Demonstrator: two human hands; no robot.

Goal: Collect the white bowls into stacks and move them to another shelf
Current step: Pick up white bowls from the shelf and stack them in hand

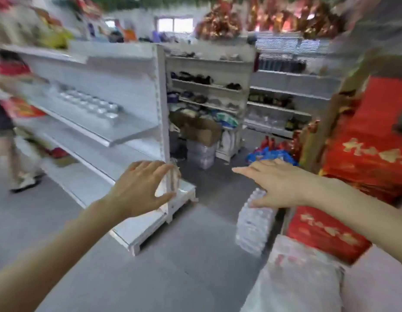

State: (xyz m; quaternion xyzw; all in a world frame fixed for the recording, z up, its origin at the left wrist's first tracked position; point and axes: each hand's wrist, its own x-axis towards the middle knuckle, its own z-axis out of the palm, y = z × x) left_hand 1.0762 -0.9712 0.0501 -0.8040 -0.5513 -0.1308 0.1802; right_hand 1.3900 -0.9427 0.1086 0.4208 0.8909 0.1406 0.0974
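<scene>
Your left hand (139,188) and right hand (278,185) empty, fingers spread apart. Shelf (119,134) beyond left fingertips holds blurred white bowls (92,104) in rows.

Bare forearms, no sleeves, unadorned hands

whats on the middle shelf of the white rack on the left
Rows of small pale round pieces, likely the bowls, sit on the shelf. Blur hides their count and stacking. Both hands, left and right, are empty.
</scene>
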